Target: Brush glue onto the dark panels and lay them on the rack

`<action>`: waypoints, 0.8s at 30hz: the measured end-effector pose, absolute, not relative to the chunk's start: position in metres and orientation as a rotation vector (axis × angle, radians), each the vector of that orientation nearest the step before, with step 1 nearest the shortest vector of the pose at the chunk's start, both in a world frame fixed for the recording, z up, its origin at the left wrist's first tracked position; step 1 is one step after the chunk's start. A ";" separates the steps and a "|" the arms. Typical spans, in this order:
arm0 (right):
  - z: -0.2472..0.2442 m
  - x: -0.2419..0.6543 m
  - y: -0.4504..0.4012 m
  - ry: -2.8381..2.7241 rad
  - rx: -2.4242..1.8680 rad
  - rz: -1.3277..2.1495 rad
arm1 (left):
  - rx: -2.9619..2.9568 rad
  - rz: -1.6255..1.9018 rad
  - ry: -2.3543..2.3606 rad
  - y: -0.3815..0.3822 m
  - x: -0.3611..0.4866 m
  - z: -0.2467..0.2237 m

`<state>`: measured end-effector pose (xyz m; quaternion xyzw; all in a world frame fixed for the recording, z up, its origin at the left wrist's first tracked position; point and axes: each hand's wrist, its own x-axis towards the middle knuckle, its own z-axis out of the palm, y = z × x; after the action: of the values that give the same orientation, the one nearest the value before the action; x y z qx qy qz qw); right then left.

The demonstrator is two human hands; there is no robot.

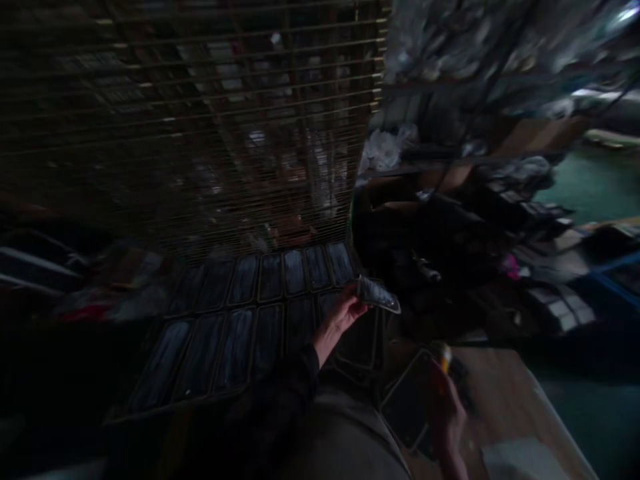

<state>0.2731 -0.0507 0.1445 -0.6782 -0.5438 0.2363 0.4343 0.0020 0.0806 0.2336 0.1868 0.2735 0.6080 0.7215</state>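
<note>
My left hand (345, 311), in a dark sleeve, grips a thin dark rectangular panel (378, 294) by its near end. The panel is tilted above the rows, and its face carries whitish streaks. My right hand (453, 413) is low on the right, fingers curled around a slim tool with a yellow-orange part (445, 358); blur hides its kind. Beside that hand, a dark panel with a pale rim (411, 400) lies on the brown board. To the left, two rows of similar streaked panels (236, 347) lie side by side.
A wire grid (225, 133) rises behind the rows. The brown board (505, 387) carries a pale sheet (520, 460). Shelves with clear plastic bags (385, 148) and dark piled items (425, 247) stand to the right. The scene is dim and blurred.
</note>
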 end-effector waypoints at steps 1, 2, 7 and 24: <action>0.146 0.254 -0.049 -1.394 -1.709 0.631 | 0.412 1.312 0.593 0.082 0.000 0.230; 0.146 0.233 -0.045 -1.429 -1.768 0.652 | 0.411 1.280 0.582 0.082 -0.002 0.226; 0.130 0.141 -0.009 -1.753 -1.942 0.565 | 0.342 1.240 0.597 0.067 -0.021 0.219; 0.074 0.116 0.012 -2.088 -2.040 0.393 | 0.227 1.560 0.582 0.020 -0.216 0.307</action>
<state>0.1156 0.0118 0.0737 -0.6893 -0.7054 0.1327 0.0981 -0.2160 0.0196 0.3072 0.1004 0.2581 0.6915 0.6672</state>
